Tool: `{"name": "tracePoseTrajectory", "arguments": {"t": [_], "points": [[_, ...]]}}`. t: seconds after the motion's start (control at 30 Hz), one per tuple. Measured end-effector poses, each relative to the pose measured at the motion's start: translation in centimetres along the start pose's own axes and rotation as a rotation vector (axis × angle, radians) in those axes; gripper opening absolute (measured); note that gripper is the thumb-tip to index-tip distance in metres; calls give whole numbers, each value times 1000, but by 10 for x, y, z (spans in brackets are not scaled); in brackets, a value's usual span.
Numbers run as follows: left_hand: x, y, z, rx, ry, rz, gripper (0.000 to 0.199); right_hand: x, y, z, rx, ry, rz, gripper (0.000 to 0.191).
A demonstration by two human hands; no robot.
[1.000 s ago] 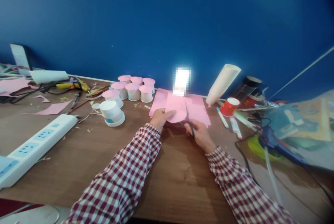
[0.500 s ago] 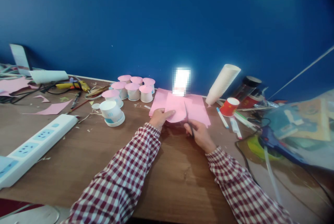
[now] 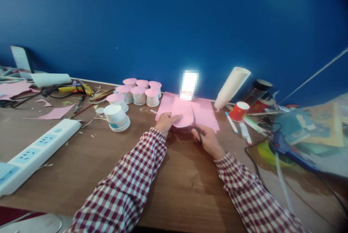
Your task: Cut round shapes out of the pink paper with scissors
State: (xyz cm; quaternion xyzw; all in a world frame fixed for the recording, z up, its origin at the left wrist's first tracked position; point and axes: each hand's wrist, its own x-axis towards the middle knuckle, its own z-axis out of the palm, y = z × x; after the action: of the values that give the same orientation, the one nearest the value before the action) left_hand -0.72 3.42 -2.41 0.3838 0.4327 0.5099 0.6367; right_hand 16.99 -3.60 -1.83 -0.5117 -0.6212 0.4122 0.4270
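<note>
My left hand pinches the left edge of a pink paper piece with a rounded lower end, thumb on top. My right hand is closed round the dark handles of scissors. The blades point away from me and lie along the paper piece's right edge. Behind and beneath are larger pink sheets lying against the foot of the blue wall. A bright pixelated patch covers what stands at their back.
Several paper cups with pink tops and a white cup stand left. A power strip lies nearer left. At right are stacked cups, a red cup, markers and a blue glue gun.
Both hands hold almost the same place. The pink paper piece and the scissors have shifted very slightly left.
</note>
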Motion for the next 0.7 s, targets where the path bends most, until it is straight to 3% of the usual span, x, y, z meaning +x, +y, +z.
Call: {"name": "tracePoseTrajectory", "arguments": {"t": [0.27,0.47,0.7], "points": [[1,1,-1,-42,23,-3,36,0,5,0,37,-55,22,41],[4,4,-2,-149,131,70,32,-1,10,0,36,-106,30,41],[2,9,1,-249,244,17,24,2,13,0,203,-17,76,41]]}}
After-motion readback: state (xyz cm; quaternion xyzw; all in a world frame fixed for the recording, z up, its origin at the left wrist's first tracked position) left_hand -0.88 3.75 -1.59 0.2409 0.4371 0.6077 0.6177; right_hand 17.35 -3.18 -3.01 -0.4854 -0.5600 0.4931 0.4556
